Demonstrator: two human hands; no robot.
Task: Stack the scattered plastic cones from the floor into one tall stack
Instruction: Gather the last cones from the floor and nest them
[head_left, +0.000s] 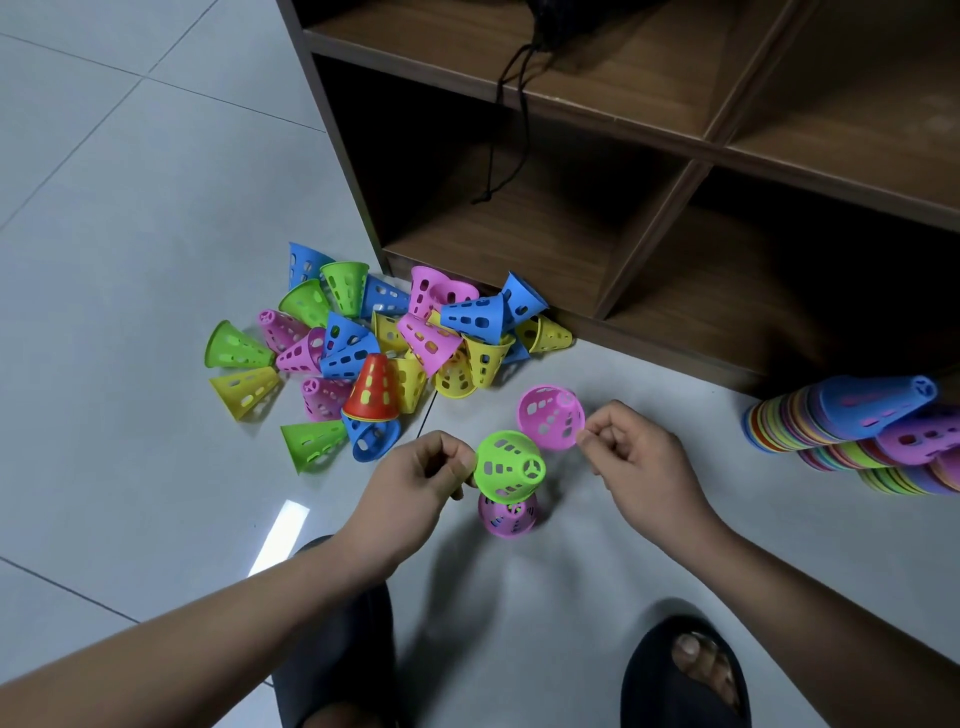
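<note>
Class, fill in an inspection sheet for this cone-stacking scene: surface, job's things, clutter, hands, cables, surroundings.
Surface: grey tiled floor.
Job's things: loose cone pile by the shelf; green cone over a pink floor cone; second pink cone held; lying stacks at right.
Clutter: nothing seen.
Hands: left hand pinches the green cone; right hand pinches the second pink cone.
Cables: black cord hangs from a shelf.
Surroundings: wooden shelf unit; dark slippers.
</note>
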